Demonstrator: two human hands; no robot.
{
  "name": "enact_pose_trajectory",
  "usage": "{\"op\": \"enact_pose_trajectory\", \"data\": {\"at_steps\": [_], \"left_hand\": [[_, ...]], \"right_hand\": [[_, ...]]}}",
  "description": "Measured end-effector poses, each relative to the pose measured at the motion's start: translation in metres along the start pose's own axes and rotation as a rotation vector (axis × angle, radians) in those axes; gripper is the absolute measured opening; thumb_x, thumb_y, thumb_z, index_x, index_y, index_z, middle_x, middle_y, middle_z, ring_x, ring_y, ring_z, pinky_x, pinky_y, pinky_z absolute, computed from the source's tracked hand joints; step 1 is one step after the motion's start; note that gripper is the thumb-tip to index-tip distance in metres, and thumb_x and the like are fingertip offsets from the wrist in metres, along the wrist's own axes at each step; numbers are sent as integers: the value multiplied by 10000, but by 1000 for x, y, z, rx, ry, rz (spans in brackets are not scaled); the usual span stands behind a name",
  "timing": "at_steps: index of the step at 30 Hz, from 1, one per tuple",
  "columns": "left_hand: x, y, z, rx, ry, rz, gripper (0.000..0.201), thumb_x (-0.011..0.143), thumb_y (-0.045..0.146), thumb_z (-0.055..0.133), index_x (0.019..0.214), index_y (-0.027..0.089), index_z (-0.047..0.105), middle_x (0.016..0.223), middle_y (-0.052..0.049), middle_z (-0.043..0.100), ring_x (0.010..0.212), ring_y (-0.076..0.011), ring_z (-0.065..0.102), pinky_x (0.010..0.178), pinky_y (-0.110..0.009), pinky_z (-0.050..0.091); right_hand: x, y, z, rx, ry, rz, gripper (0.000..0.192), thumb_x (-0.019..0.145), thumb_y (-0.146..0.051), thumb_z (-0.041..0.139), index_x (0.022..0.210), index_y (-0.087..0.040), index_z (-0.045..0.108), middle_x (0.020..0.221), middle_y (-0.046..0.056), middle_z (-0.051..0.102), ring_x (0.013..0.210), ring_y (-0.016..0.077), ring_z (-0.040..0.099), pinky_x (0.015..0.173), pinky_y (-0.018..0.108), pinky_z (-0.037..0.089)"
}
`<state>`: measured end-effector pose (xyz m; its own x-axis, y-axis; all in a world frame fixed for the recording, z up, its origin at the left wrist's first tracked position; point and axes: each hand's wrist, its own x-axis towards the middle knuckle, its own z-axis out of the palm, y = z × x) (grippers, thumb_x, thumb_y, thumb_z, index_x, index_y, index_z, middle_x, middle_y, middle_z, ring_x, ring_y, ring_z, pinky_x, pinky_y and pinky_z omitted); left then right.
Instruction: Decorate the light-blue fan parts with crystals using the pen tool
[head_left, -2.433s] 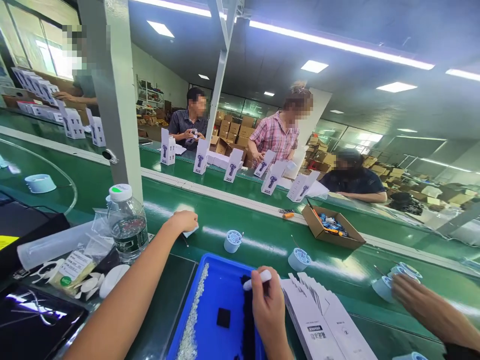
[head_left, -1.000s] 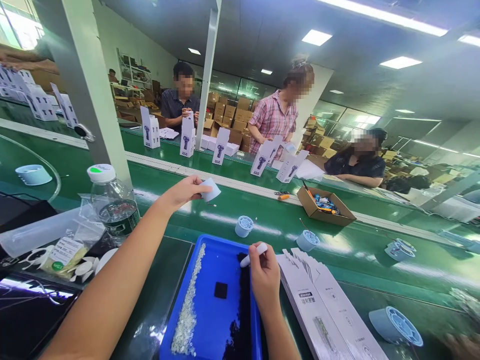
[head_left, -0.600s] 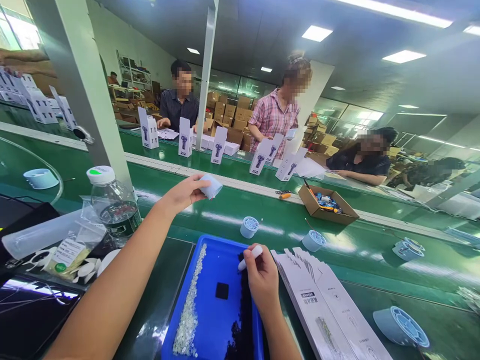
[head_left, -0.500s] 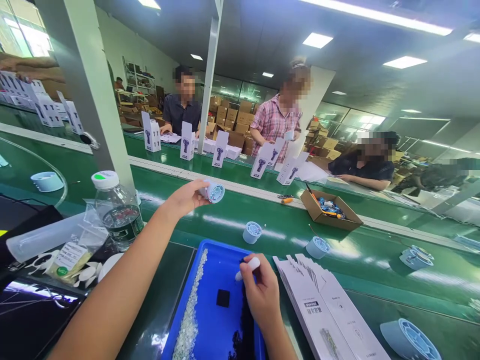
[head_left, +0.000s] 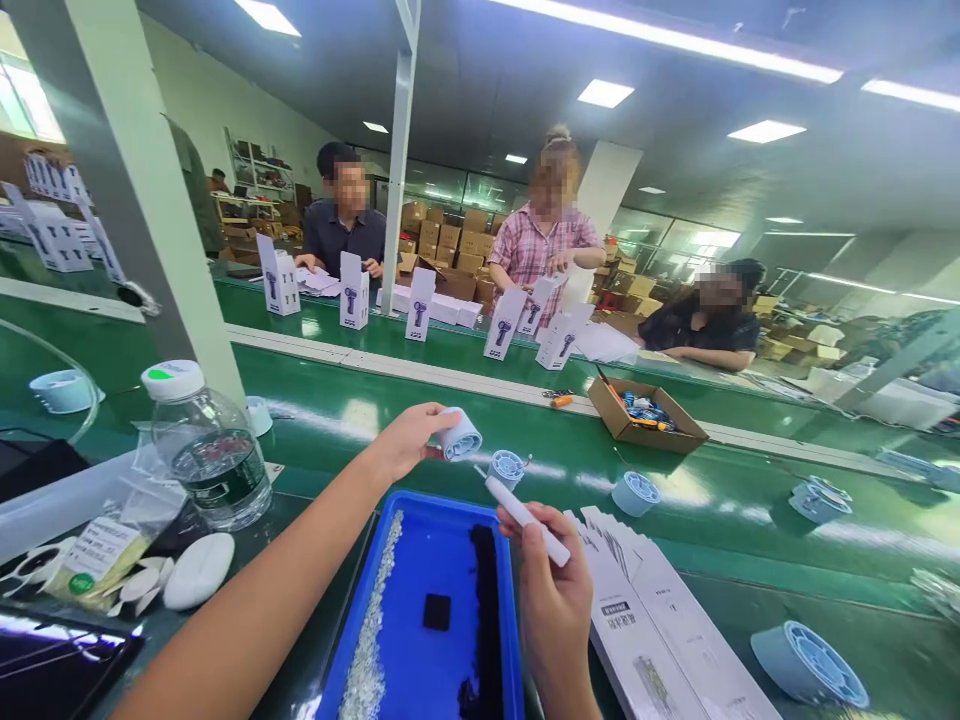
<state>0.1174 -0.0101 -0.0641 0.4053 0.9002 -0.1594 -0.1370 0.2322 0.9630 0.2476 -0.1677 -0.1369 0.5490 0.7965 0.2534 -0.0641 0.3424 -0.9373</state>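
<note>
My left hand point(head_left: 411, 442) is closed on a light blue round plastic housing point(head_left: 460, 438), its ribbed open face turned toward the lower right. In my right hand point(head_left: 556, 590) is a white pen-like stick point(head_left: 528, 520) with a thin tip pointing up and left at the housing; a small gap separates the two. Below both hands lies a blue tray point(head_left: 427, 545). Small clear pieces point(head_left: 369, 630) line its left side, small black pieces point(head_left: 489, 600) its right side, and a black square point(head_left: 437, 612) rests in the middle.
More blue housings point(head_left: 636, 493) stand on the green conveyor point(head_left: 360, 385). Flat printed cartons point(head_left: 652, 630) lie right of the tray. A water bottle point(head_left: 214, 450) is at left. An open cardboard box point(head_left: 645, 415) holds tools. Co-workers point(head_left: 544, 235) sit or stand across the belt behind white boxes point(head_left: 420, 303).
My right hand has lifted the white stick out of the tray and up toward the housing. My left hand has brought the housing lower and to the right, and the view has shifted.
</note>
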Motion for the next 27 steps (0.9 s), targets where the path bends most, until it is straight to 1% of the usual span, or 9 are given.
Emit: {"op": "enact_pose_trajectory", "data": {"at_steps": [3, 9, 13, 19, 22, 23, 25, 27], "left_hand": [[-5, -2, 10, 82, -38, 35, 339, 639, 400, 748, 745, 145, 550, 742, -15, 569, 651, -120, 532, 547, -251, 472], [-11, -2, 20, 154, -93, 72, 378, 623, 428, 760, 726, 151, 524, 695, 6, 551, 610, -103, 508, 521, -237, 464], [-13, -2, 23, 147, -90, 73, 391, 612, 431, 765, 717, 153, 511, 701, 6, 547, 610, -104, 505, 520, -241, 471], [-16, 0, 26, 164, -72, 89, 388, 653, 449, 727, 718, 170, 466, 707, 15, 532, 622, -101, 496, 533, -237, 473], [-19, -1, 29, 199, -71, 63, 382, 672, 463, 696, 722, 179, 446, 695, 21, 525, 611, -105, 493, 542, -251, 477], [-21, -1, 30, 216, -75, 56, 372, 679, 460, 684, 719, 183, 438, 677, 27, 514, 593, -104, 484, 528, -246, 465], [-23, -3, 33, 260, -60, 69, 334, 694, 425, 658, 702, 191, 420, 627, 44, 477, 544, -93, 448, 484, -220, 409], [-25, -4, 36, 310, 26, 124, 282, 697, 349, 633, 672, 197, 397, 586, 56, 435, 511, -82, 407, 457, -199, 343]], "right_hand": [[2, -2, 1, -36, -4, 42, 284, 867, -429, 595, 1030, -196, 585, 979, 69, 714, 922, 192, 668, 842, 325, 510], [1, -4, 4, -36, 6, 86, 306, 861, -447, 598, 1044, -202, 582, 1002, 60, 719, 944, 187, 672, 864, 315, 503], [1, -6, 5, -29, 16, 110, 328, 853, -468, 599, 1040, -199, 582, 999, 60, 721, 951, 188, 672, 872, 314, 501], [1, -6, 8, -29, 30, 125, 359, 839, -499, 595, 1033, -197, 580, 990, 64, 724, 947, 190, 669, 860, 306, 501], [1, -6, 9, -4, 30, 126, 406, 822, -529, 595, 1043, -189, 582, 994, 74, 723, 951, 199, 668, 861, 305, 503], [1, -5, 9, 1, 36, 134, 429, 813, -544, 596, 1046, -184, 585, 970, 75, 727, 935, 204, 672, 847, 301, 508], [1, -2, 10, -32, 53, 156, 473, 790, -573, 600, 1043, -174, 600, 865, 61, 730, 833, 203, 680, 757, 276, 523], [1, 4, 12, -91, 63, 168, 496, 769, -601, 601, 1017, -172, 621, 741, 29, 702, 685, 180, 653, 625, 239, 505]]}}
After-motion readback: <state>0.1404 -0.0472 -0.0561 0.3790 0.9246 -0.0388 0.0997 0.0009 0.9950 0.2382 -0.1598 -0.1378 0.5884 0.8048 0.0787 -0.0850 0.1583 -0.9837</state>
